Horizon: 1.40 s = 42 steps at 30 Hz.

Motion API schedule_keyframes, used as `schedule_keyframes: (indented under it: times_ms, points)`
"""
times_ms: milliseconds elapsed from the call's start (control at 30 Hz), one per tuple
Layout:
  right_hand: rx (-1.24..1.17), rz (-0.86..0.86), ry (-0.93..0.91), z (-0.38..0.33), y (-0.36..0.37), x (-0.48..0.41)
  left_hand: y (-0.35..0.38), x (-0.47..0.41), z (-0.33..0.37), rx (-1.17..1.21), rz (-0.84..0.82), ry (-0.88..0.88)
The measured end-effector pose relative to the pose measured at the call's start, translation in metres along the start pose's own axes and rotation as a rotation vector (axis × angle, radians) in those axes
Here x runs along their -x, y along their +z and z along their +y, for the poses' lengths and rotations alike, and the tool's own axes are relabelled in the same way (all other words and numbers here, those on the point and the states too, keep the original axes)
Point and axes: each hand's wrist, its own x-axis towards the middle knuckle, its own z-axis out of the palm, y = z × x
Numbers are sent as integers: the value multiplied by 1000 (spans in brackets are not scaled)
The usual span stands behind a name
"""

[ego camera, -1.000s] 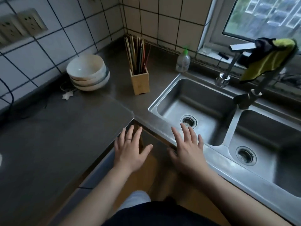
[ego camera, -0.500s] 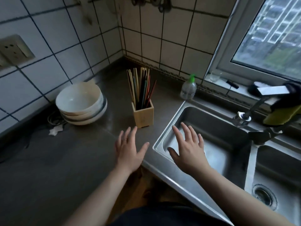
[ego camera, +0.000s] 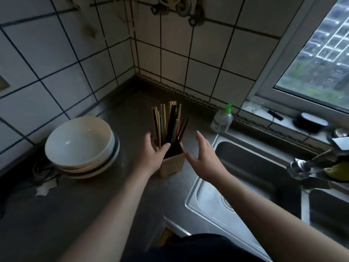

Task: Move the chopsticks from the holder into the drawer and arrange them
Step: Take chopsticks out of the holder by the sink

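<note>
A square wooden holder stands on the dark counter, and several chopsticks, pale, black and red, stick up out of it. My left hand is against the holder's left side, with the thumb at the rim by the chopsticks' base and the fingers reaching behind. It does not clearly grip anything. My right hand hovers open just right of the holder, fingers spread, touching nothing. The drawer is not clearly in view. Only a sliver of wood shows below the counter's front edge.
A stack of white bowls sits left of the holder. A soap bottle with a green pump stands at the back. The steel double sink and its tap lie to the right. A tiled wall corner is behind.
Both hands have moved forward from the counter's front edge to the holder. The left now touches its left side and the right is beside it. The view has tilted up.
</note>
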Motion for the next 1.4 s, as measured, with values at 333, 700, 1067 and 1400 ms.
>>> schedule_keyframes:
  times_ms: [333, 700, 1067, 1400]
  points:
    - [-684, 36, 208, -41, 20, -70, -1, -50, 12, 142, -142, -69]
    - [-700, 230, 234, -41, 37, -82, 8, -61, 4, 204, -71, -54]
    - [-802, 243, 321, -42, 36, -72, 12, -59, 15, 267, -55, -62]
    - [-930, 286, 305, -42, 42, -59, 19, -53, 13, 243, -19, -45]
